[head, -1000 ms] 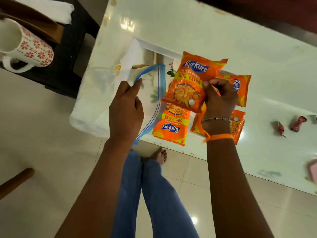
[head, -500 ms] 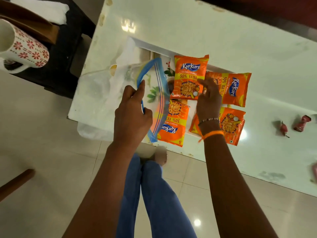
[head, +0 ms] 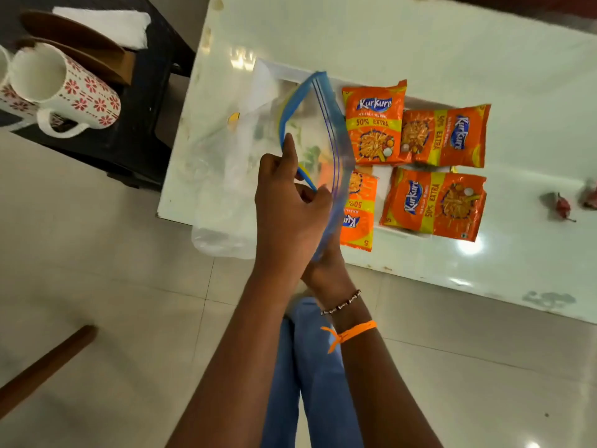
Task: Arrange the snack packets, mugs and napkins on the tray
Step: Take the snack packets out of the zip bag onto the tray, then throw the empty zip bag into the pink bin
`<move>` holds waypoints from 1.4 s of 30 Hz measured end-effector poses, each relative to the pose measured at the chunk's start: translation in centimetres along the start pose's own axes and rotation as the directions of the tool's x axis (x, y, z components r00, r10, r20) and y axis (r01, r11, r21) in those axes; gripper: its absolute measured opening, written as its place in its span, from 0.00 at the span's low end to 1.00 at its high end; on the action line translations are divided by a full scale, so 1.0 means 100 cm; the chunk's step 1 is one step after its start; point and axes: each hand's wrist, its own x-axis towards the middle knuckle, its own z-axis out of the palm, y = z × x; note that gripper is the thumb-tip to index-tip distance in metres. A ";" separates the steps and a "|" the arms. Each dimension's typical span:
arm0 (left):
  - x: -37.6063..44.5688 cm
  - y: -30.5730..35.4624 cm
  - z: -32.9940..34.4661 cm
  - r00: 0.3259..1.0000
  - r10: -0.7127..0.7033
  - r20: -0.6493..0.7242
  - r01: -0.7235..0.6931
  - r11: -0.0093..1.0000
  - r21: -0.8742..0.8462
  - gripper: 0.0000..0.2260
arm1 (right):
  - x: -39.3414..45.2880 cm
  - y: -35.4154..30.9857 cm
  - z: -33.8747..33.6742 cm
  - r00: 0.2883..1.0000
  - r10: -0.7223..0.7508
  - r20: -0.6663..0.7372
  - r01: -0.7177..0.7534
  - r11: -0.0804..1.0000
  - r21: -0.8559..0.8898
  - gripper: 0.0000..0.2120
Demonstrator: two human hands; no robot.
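Note:
Several orange Kurkure snack packets lie flat on a white tray (head: pixel 384 171) on the table: one at upper left (head: pixel 374 122), one at upper right (head: pixel 447 135), one at lower right (head: pixel 434 203), one at lower left (head: pixel 358 211) partly behind a bag. My left hand (head: pixel 286 208) grips the blue zip edge of a clear plastic bag (head: pixel 245 163), held open above the tray's left part. My right hand (head: pixel 326 266) is mostly hidden behind the left, at the bag's lower edge. White mugs with red flowers (head: pixel 64 92) and a white napkin (head: pixel 103 25) sit on a dark side table.
The pale glossy table (head: pixel 420 43) holds red wrapped sweets (head: pixel 563 206) at the right. The dark side table (head: pixel 139 124) stands left of it with brown plates (head: pixel 80 51). A wooden leg (head: pixel 42 367) crosses the floor at lower left. My legs in blue jeans (head: pixel 307 383) are below.
My right hand put the packet down on the tray, let go and moved left to the bag's lower edge. My left hand lifted the bag's zip edge higher.

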 end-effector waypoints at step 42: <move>-0.162 0.072 0.250 0.767 0.174 0.617 -0.353 0.918 0.179 0.04 | -0.266 0.039 -0.381 0.468 -0.223 -0.855 -0.370 0.829 -0.419 0.11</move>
